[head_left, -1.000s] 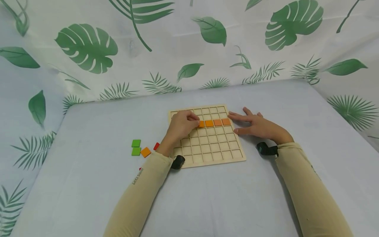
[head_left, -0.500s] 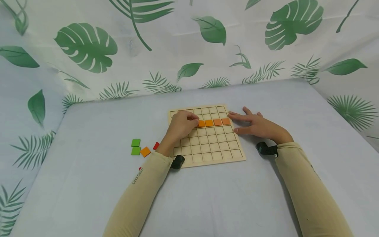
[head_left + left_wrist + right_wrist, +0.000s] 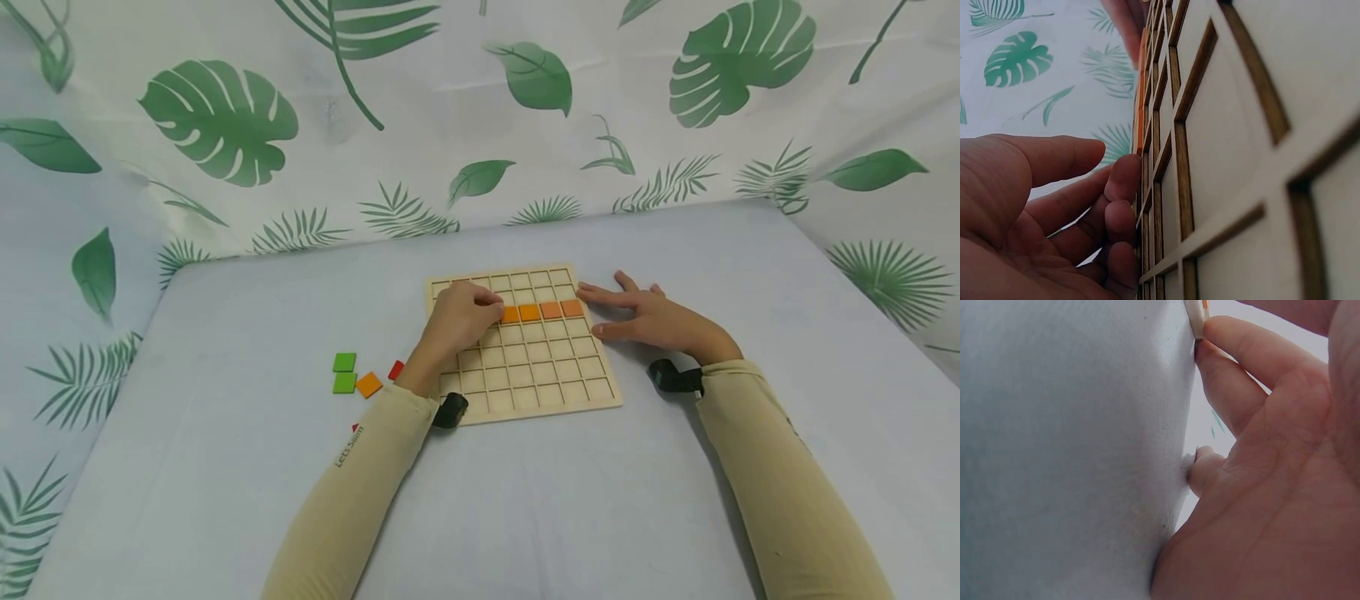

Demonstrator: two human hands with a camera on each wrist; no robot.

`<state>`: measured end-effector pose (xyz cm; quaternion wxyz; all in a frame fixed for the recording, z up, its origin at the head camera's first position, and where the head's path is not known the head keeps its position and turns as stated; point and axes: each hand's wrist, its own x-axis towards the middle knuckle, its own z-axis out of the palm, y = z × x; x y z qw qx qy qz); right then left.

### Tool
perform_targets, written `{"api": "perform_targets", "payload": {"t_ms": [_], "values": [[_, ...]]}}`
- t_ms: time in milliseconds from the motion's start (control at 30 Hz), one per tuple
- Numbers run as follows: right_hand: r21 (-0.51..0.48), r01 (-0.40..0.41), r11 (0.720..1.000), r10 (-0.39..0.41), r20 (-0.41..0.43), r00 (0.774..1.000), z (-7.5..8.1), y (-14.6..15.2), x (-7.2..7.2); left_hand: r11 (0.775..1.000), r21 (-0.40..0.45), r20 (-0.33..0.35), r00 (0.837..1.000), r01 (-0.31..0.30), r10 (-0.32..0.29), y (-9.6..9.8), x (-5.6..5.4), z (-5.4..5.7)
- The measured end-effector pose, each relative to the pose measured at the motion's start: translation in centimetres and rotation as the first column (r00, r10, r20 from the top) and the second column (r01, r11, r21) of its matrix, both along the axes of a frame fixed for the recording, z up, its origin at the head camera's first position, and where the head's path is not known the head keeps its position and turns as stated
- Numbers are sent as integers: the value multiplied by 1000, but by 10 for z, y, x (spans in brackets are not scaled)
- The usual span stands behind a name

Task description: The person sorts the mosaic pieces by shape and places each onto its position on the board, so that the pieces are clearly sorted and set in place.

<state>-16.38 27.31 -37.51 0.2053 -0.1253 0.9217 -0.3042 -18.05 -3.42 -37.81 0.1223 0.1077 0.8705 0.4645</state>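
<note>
A wooden grid board (image 3: 540,398) lies on the table, with a row of several square tiles across its upper part, orange ones (image 3: 529,312) at the left and paler orange ones (image 3: 572,308) at the right. My left hand (image 3: 463,317) reaches over the board's left side, fingertips right at the row's left end. In the left wrist view its fingertips (image 3: 1124,178) rest on the board, bent, with the thumb apart and no tile showing between. My right hand (image 3: 660,321) lies with fingers spread, the fingertips (image 3: 1216,328) touching the board's right edge.
Left of the board lie two green tiles (image 3: 344,362), a loose orange tile (image 3: 369,384) and a red tile (image 3: 396,369); the left forearm partly covers another red piece (image 3: 356,427). A leaf-printed cloth (image 3: 420,150) stands behind the white table (image 3: 570,517).
</note>
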Motion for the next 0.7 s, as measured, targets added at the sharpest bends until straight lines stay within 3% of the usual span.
{"api": "perform_targets", "payload": {"t_ms": [267,500,700], "values": [[8,-2,1000,2,-2,1000,0,-1,0,999,2,5,999,47,-47,-7,-2,2],[-9,-14,1000,14,-4,1000,1,-1,1,991,110,47,996,76,-82,-25,-3,15],[1,-8,1000,8,-2,1000,2,-1,0,991,122,51,996,61,-68,-39,-3,25]]}}
